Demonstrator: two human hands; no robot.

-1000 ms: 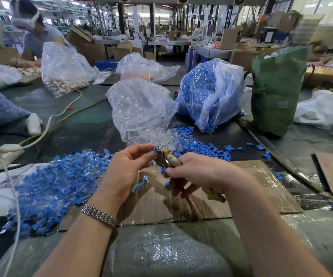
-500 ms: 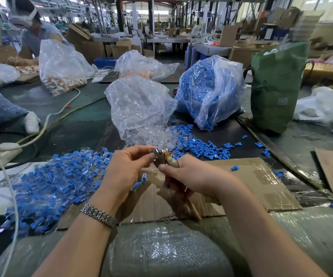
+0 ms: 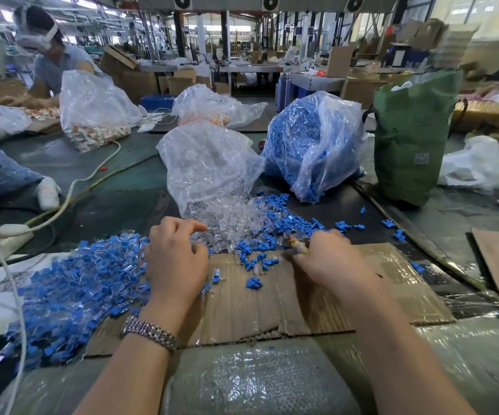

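Our left hand (image 3: 176, 259) loose and half open, reaching the clear caps (image 3: 227, 223) spilled just ahead | our right hand (image 3: 335, 265) grips the small tool (image 3: 297, 248) beside the blue plugs (image 3: 260, 256), ready for pressing

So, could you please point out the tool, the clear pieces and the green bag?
tool (image 3: 299, 246): head view, its pale exposed tip.
clear pieces (image 3: 230, 217): head view, middle of the heap.
green bag (image 3: 406, 136): head view, front face.

Factory hall, bright windows (image 3: 466, 13) at right; dark columns (image 3: 179, 34), stacked cardboard boxes (image 3: 339, 59) behind
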